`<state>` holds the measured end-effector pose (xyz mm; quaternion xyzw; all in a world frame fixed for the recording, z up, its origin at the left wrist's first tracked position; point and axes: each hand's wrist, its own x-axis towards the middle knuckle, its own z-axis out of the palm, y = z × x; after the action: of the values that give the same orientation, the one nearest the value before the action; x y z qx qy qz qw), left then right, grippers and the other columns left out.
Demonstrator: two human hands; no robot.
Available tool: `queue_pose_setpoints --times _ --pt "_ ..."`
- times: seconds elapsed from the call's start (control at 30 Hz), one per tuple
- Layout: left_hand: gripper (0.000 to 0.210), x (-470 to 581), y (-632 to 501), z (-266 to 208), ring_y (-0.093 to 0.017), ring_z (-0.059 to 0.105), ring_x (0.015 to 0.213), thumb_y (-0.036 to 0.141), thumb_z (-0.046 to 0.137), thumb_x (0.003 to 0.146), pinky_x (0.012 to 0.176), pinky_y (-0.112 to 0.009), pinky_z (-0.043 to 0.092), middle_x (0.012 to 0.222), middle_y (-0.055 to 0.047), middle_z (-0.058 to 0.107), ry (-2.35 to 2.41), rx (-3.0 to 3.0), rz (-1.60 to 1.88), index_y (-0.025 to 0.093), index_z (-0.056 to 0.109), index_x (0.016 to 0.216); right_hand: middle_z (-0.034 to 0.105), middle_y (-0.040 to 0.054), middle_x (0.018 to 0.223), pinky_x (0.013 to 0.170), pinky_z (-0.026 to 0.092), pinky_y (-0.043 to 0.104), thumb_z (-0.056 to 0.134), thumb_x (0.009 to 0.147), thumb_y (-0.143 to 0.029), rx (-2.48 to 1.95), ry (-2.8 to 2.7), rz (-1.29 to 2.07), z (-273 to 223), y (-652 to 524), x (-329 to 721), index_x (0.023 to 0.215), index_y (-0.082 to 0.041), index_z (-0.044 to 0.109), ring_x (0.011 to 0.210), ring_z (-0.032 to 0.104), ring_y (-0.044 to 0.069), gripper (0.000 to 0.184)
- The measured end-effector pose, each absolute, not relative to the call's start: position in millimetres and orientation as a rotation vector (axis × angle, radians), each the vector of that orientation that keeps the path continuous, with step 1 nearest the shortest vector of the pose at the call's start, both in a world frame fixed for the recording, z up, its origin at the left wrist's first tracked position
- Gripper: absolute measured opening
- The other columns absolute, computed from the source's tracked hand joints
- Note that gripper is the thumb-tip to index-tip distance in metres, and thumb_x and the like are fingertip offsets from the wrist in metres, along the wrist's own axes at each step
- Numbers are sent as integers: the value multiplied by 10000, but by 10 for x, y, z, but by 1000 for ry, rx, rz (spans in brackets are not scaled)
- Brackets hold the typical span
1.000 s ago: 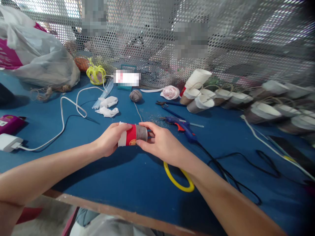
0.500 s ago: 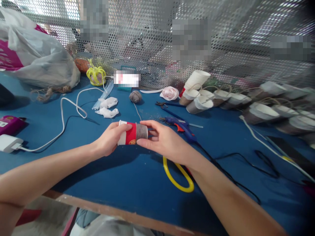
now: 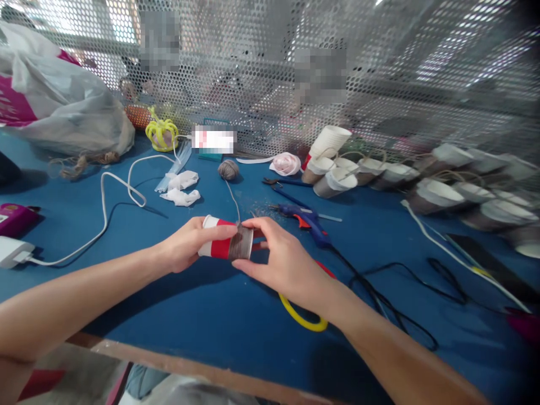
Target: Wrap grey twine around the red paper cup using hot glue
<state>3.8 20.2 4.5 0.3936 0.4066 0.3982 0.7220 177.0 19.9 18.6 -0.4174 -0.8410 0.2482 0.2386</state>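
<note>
A red and white paper cup (image 3: 220,247) lies sideways between my hands, its right part wrapped in grey yarn (image 3: 241,244). My left hand (image 3: 188,243) is closed round the cup's left part, thumb stretched along its top to the wrapped yarn. My right hand (image 3: 278,259) curves round the cup's right end, with fingers at the top edge and thumb at the lower edge. From the top of the cup a strand runs back to a grey yarn ball (image 3: 228,170) on the table. The inside of the cup is hidden.
A blue glue gun (image 3: 310,222) with a black cord lies right of my hands, near pliers (image 3: 287,188). Yellow-handled scissors (image 3: 304,316) sit partly under my right forearm. Several wrapped cups (image 3: 337,183) stand at the back right; a plastic bag (image 3: 80,107) is at left.
My left thumb has slid right along the cup onto the yarn wrap. The cup has turned, and the strand now meets it at the top. The view has shifted slightly.
</note>
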Motion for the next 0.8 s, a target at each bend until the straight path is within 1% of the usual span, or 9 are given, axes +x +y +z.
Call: queue_pose_setpoints --times 0.13,0.23,0.33,0.4,0.53,0.6,0.67,0.73,0.8 --pt "211 65 174 26 -41 439 463 288 668 587 450 -160 291 522 33 535 981 922 899 102 573 619 473 67 1046 843 415 361 599 698 -253 -1076 -2402 502 101 130 1763 1084 -206 391 985 477 193 440" --pt "207 72 170 -5 -33 393 444 272 659 583 430 -165 254 498 48 490 1006 976 883 106 535 591 450 74 1089 885 379 349 593 706 -322 -1060 -2436 487 90 137 1774 1150 -196 375 1029 436 183 511" --pt "228 73 164 -33 -29 341 425 293 625 613 411 -172 214 470 58 438 1010 1055 842 110 498 564 427 80 1144 912 359 341 574 692 -441 -1020 -2462 610 106 167 1778 1179 -193 384 1070 408 182 579" --pt "238 77 154 -41 -29 324 426 315 605 631 411 -174 206 467 63 419 1007 1094 819 113 494 570 400 90 1203 935 338 343 568 677 -481 -972 -2483 701 123 187 1770 1193 -184 387 1111 380 187 622" --pt "259 92 135 -33 -30 316 434 354 577 656 420 -174 216 472 67 407 1031 1140 821 114 503 597 360 115 1284 975 284 369 590 660 -468 -909 -2467 848 156 207 1739 1224 -136 362 1182 317 206 694" --pt "265 99 133 -30 -30 312 428 353 567 662 419 -176 216 464 66 400 1045 1152 810 115 490 574 361 109 1299 978 277 379 575 683 -449 -894 -2434 945 165 213 1725 1242 -141 339 1192 313 205 681" --pt "262 103 138 -34 -33 322 423 347 562 661 422 -178 223 461 62 407 1054 1142 791 118 481 563 373 95 1301 964 296 383 533 724 -436 -900 -2378 1050 170 231 1719 1255 -168 320 1176 346 198 632" --pt "258 101 146 -42 -38 337 425 352 555 657 431 -180 236 472 56 428 1065 1120 783 119 482 575 457 102 1231 905 367 361 466 773 -422 -964 -2246 1125 184 284 1742 1216 -166 365 1098 440 184 522" --pt "265 92 152 -48 -43 348 434 368 543 661 444 -181 245 488 48 445 1089 1124 782 116 495 595 587 105 1023 724 474 302 410 804 -407 -1114 -2059 1109 220 384 1820 1067 -145 478 865 574 158 377"
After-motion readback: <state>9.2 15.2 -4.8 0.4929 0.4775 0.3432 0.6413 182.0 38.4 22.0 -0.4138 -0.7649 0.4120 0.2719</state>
